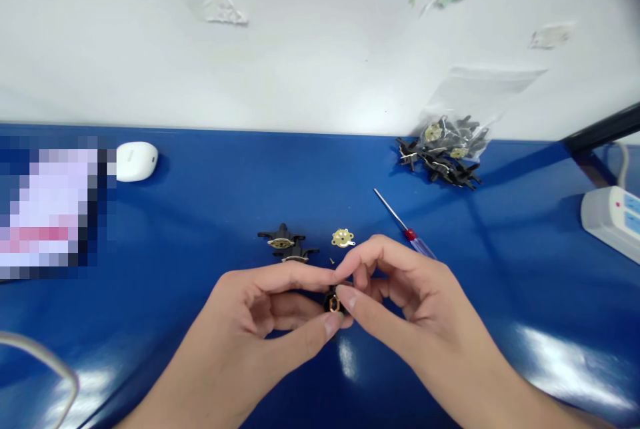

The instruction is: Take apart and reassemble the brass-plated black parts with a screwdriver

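Note:
Between the fingertips of both hands is a small black plastic part (pixel 330 301) with a brass-coloured piece inside its opening. My left hand (pixel 280 316) pinches it from the left, thumb below and index finger along the top. From the right, my right hand (pixel 395 302) grips the same part with thumb and fingers; much of it is hidden by them. Just beyond the hands lie a round brass-coloured plate (pixel 343 238) with small lobes and a tiny screw (pixel 332 261). Left of these sit two black plastic parts (pixel 284 236) fitted with similar brass plates.
A screwdriver (pixel 417 242) with a red and clear handle lies beyond my right hand. Further back, a clear plastic bag (pixel 475 99) rests with several black parts (pixel 440 162). A white earbud case (pixel 137 161) and a blurred-out screen (pixel 55 209) are left; a white power strip (pixel 607 219) is right.

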A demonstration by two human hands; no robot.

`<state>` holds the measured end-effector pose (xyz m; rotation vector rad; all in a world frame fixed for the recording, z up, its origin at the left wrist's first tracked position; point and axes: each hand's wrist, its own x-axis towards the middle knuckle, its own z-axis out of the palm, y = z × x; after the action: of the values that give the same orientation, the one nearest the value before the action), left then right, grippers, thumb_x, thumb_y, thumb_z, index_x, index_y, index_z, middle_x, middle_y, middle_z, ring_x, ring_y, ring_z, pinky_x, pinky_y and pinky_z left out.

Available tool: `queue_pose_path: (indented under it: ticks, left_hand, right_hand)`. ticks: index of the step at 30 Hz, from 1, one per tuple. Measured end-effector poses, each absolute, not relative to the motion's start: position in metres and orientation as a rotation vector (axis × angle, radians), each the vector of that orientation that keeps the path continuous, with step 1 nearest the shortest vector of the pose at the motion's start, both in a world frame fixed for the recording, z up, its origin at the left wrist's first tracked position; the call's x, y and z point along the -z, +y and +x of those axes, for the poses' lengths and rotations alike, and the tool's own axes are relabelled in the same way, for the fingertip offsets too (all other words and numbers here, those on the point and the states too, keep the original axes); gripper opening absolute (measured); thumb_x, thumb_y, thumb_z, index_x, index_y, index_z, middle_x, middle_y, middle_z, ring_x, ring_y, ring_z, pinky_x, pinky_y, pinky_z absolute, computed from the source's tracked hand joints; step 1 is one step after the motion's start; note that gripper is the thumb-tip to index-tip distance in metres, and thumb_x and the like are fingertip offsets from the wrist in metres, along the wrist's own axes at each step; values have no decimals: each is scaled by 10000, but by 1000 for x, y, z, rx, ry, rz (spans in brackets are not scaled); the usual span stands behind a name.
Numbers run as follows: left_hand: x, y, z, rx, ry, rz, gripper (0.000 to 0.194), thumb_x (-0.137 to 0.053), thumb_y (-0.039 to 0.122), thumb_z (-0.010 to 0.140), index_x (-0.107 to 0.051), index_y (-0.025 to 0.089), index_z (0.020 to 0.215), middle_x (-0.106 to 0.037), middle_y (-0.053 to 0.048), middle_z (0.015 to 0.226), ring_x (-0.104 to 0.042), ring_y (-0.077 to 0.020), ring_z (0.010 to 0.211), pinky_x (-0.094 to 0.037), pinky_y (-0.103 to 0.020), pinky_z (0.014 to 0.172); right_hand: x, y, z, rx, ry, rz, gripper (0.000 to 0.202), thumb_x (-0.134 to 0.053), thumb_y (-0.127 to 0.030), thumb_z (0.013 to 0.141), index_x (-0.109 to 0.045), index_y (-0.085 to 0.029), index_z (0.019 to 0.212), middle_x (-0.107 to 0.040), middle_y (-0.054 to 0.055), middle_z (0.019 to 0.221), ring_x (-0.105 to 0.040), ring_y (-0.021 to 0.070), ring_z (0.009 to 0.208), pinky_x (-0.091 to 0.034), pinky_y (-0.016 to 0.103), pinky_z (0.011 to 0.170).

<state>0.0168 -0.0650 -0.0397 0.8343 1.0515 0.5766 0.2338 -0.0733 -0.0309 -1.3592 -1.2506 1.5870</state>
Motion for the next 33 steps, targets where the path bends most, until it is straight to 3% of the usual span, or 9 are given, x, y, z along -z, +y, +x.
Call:
queue_pose_path:
  ticks: [5,11,16,20,26,30,33]
  left_hand:
    - [42,-68,15,-566,1073,811,239,-1009,338,922,-957,316,1155,-953,-7,924,-942,-264,1002,-694,-220,892]
    - [38,-65,17,-563,1086,823,250,-989,303,919,-950,278,1165,-963,-20,977,-942,-257,1005,-692,-216,899]
    - [26,-63,21,-493,1226,854,303,-1017,328,837,-950,273,1127,-942,2,888,-932,-263,961,-694,-243,854]
    - [27,-63,21,-506,1234,843,344,-1045,318,787,-951,304,1117,-939,-3,883,-932,-271,956,-721,-262,862]
    - [39,-67,16,-513,1225,924,318,-1036,342,835,-953,351,1141,-937,19,877,-933,-254,949,-720,-255,921]
    - [41,-67,15,-519,1197,953,316,-1032,363,860,-951,361,1165,-943,18,912,-932,-247,957,-714,-239,907]
    - [39,-67,15,-513,1200,964,311,-1035,381,863,-952,358,1162,-950,8,984,-929,-253,976,-717,-254,912]
  right_hand:
    - [29,-72,238,-1487,-1243,-1374,62,-744,-350,1108,-784,-312,1083,-727,-42,957,-679,94,796,-575,179,714]
    - [36,-67,249,-885,-1588,-1534,125,-711,-281,1137,-800,-365,1161,-733,-57,1004,-656,107,834,-526,235,702]
    - [46,-65,251,-534,-1885,-1566,213,-702,-195,1123,-815,-304,1267,-752,19,1140,-695,176,977,-565,332,802]
    - [53,-61,249,-482,-1958,-1541,210,-681,-188,1139,-817,-246,1288,-744,70,1174,-725,217,1010,-607,399,869]
    - [59,-51,245,-511,-2013,-1568,162,-711,-216,1139,-792,-214,1280,-730,83,1185,-723,260,1057,-605,461,945]
    - [56,-50,244,-582,-1989,-1594,47,-739,-199,1123,-757,-231,1152,-733,52,1165,-712,240,1047,-558,387,801]
    - [54,-50,247,-625,-1939,-1590,98,-785,-161,1088,-736,-245,1099,-734,8,1081,-693,193,942,-516,344,737]
